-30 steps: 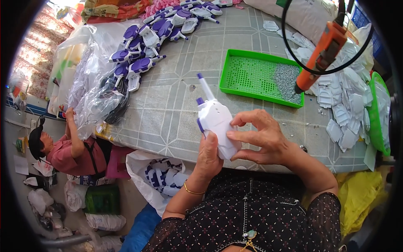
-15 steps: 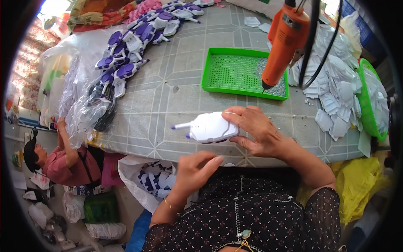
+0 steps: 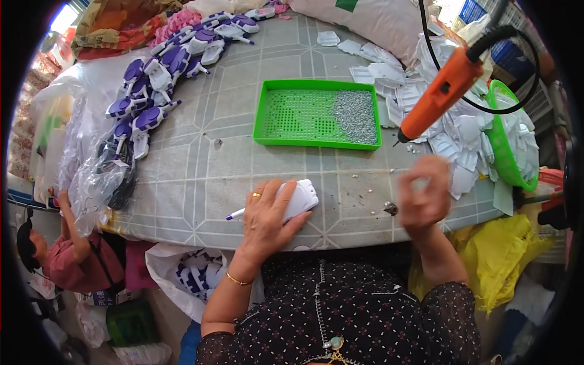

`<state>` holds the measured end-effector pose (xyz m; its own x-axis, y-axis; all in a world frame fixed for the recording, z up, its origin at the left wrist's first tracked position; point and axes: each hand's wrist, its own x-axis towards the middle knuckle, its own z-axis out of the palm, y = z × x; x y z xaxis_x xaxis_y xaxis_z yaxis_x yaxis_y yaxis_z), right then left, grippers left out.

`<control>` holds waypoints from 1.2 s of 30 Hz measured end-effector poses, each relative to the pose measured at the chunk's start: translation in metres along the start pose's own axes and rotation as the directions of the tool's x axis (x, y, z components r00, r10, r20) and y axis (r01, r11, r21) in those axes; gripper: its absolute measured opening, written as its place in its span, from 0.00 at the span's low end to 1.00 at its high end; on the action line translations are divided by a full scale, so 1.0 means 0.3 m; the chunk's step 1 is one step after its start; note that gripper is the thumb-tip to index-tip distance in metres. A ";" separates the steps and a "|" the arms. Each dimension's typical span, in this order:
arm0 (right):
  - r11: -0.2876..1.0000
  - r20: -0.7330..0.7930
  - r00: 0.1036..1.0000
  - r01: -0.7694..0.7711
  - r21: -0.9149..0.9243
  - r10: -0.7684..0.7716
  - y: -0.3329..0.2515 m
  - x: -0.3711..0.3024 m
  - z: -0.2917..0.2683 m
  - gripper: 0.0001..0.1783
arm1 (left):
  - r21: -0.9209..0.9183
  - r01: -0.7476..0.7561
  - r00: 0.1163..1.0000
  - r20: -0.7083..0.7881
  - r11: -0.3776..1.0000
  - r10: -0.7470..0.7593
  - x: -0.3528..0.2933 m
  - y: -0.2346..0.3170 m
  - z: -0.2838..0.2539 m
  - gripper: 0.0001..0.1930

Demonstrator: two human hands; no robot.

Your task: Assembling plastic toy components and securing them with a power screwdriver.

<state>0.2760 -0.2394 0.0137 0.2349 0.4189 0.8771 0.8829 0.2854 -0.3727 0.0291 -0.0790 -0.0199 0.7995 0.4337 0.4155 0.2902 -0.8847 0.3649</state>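
My left hand (image 3: pixel 264 213) is closed over a white plastic toy walkie-talkie (image 3: pixel 305 198), which lies on the table near its front edge. The toy's purple-tipped antenna sticks out to the left from under my fingers; most of its body is covered. To the right, my right hand (image 3: pixel 424 194) is raised and smeared by motion, so its fingers cannot be read. Above it hangs an orange electric screwdriver (image 3: pixel 441 100), tip pointing down and left, apart from the hand. A green tray (image 3: pixel 316 145) with small silver screws (image 3: pixel 359 118) heaped at its right end sits beyond the toy.
White plastic pieces (image 3: pixel 465 131) are piled at right beside a green basket (image 3: pixel 510 149). Purple-and-white toys (image 3: pixel 149 115) line the left back, near clear plastic bags (image 3: pixel 85 140). A small dark metal piece (image 3: pixel 390 208) lies on the table. Another person (image 3: pixel 82 255) is at far left.
The toy has come down onto the table, with my left hand now on it. My right hand has let go of it and moved right, toward the screwdriver. The view has shifted.
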 end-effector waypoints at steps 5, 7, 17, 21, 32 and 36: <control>0.907 -0.118 0.900 -0.414 0.074 0.420 0.128 0.168 0.001 0.38 | -0.007 0.022 0.999 -0.030 1.000 -0.022 0.002 0.000 0.031 0.32; 0.897 -0.091 0.892 -0.438 0.059 0.442 0.148 0.201 0.030 0.37 | -0.001 0.036 0.999 -0.040 0.999 -0.036 -0.004 -0.001 0.034 0.32; 0.660 0.189 0.745 -0.658 0.363 0.639 0.094 0.354 0.177 0.18 | 0.020 0.052 0.996 -0.068 0.998 -0.050 -0.012 -0.004 0.038 0.34; 0.596 0.281 0.763 -0.636 0.490 0.583 0.085 0.376 0.279 0.15 | -0.007 0.039 0.998 -0.051 0.999 -0.039 -0.013 -0.021 0.041 0.33; 0.562 0.299 0.762 -0.633 0.532 0.575 0.170 0.328 0.424 0.09 | -0.040 0.066 0.998 -0.019 0.997 -0.067 0.000 -0.032 0.033 0.36; 0.566 0.319 0.760 -0.639 0.520 0.566 0.189 0.309 0.426 0.08 | -0.041 0.074 0.997 -0.009 0.996 -0.074 0.006 -0.034 0.032 0.36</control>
<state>0.2959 -0.0741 0.0352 0.5482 0.7552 0.3594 0.1381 0.3422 -0.9294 0.0326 -0.0707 -0.0310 0.7713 0.4995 0.3944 0.3265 -0.8425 0.4285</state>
